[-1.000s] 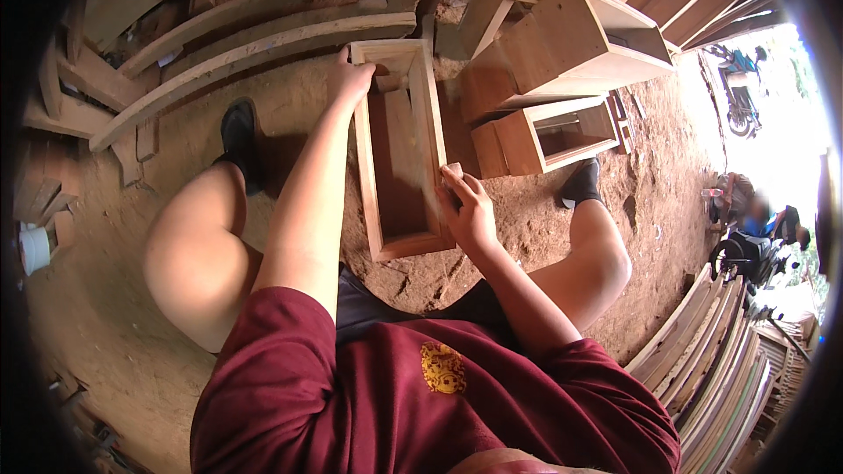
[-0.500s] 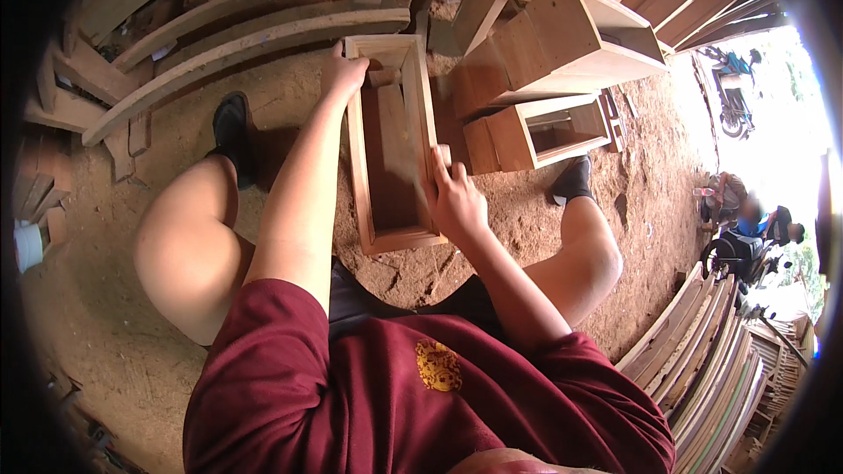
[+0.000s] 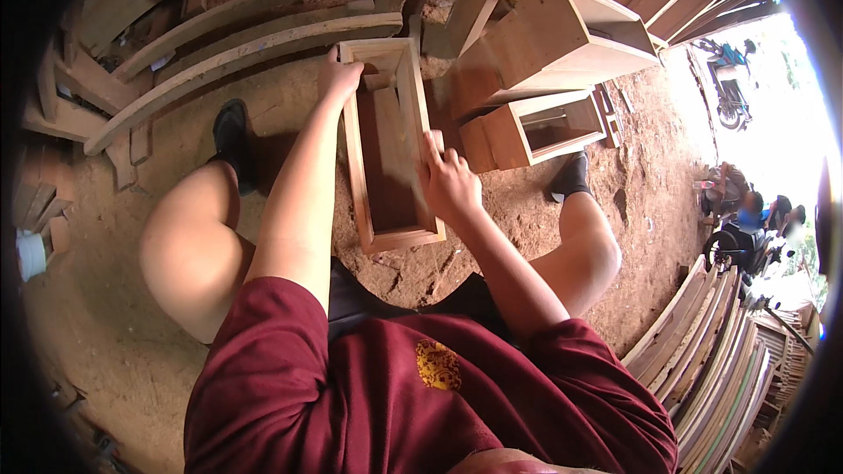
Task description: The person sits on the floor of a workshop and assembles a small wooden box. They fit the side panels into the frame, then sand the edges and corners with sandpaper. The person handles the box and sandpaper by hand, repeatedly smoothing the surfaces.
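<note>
A long, open wooden box (image 3: 361,184) stands between my legs, its open top facing me. My left hand (image 3: 337,81) is closed around the rim at the box's far left corner. Against the right-hand rim rests my right hand (image 3: 451,183), its fingers bent and its index finger lying forward along the edge. Whatever may be under those fingers is hidden. The inside of the box shows bare wooden walls and a dark bottom.
Right of the box stand a smaller wooden box (image 3: 496,139) and a larger wooden box (image 3: 536,46). Curved wooden rails (image 3: 246,57) run along the far left. Stacked planks (image 3: 694,342) lie at lower right. Motorcycles (image 3: 731,92) and people are outside at the right.
My right hand has slid a little farther along the box's right rim, away from me. My left hand keeps its hold on the corner. The whole view has shifted slightly.
</note>
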Tool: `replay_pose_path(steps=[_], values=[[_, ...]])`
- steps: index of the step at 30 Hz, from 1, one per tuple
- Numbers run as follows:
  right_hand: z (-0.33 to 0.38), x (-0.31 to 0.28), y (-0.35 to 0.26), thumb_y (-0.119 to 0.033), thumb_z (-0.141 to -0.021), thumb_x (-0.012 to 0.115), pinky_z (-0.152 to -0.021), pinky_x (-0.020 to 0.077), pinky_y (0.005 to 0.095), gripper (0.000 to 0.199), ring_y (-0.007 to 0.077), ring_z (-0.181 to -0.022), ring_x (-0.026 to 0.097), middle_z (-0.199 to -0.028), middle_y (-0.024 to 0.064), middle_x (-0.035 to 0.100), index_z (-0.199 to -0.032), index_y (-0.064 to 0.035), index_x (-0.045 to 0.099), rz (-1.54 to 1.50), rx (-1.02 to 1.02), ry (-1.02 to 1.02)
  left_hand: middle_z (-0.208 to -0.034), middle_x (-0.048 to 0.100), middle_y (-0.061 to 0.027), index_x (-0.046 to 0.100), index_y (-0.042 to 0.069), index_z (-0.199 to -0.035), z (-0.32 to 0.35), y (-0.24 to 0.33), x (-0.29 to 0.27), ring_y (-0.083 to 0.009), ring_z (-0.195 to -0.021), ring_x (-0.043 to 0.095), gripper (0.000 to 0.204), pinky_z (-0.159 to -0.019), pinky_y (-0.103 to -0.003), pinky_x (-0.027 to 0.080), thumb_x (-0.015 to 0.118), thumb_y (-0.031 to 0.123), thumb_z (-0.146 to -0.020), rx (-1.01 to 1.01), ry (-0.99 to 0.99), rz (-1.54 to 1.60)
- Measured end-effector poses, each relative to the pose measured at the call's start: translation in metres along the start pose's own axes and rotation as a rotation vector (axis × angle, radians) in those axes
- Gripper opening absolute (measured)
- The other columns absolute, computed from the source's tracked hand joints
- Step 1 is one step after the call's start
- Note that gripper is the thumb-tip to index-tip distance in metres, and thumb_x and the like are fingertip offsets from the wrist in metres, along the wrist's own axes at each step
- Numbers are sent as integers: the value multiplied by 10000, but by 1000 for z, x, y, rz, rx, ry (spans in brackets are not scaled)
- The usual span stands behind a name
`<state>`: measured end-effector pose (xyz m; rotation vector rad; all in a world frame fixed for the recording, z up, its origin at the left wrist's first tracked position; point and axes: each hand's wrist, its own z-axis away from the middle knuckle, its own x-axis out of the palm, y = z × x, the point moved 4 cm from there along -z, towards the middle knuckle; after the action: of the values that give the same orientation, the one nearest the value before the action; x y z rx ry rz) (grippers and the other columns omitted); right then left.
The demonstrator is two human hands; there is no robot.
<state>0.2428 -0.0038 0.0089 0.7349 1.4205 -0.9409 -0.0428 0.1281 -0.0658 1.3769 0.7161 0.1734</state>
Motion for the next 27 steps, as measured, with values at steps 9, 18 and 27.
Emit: replay_pose_path(steps=[9, 18, 27], values=[[57, -4, 2, -361, -979, 559, -706, 607, 456, 671, 363, -916, 678, -1026, 212, 642, -1557, -108, 329, 39, -30, -68, -1094, 720, -167, 534, 29, -1386, 22, 26, -2, -283, -993, 693, 627, -882, -365, 522, 631, 161, -781, -6, 0, 5], [-33, 4, 3, -354, -1013, 505, -729, 583, 484, 594, 371, -921, 682, -1033, 207, 654, -1552, -171, 335, 35, -42, 13, -1112, 729, -183, 504, 54, -1434, -12, -16, 4, -302, -991, 712, 692, -879, -387, 552, 664, 189, -775, 5, 61, -2], [74, 0, -2, -305, -951, 595, -633, 607, 415, 651, 346, -833, 706, -963, 192, 661, -1529, -90, 386, 26, -50, -24, -1162, 707, -178, 542, 32, -1383, 16, 23, -3, -288, -1037, 684, 624, -910, -376, 517, 646, 155, -780, -1, -47, 23]])
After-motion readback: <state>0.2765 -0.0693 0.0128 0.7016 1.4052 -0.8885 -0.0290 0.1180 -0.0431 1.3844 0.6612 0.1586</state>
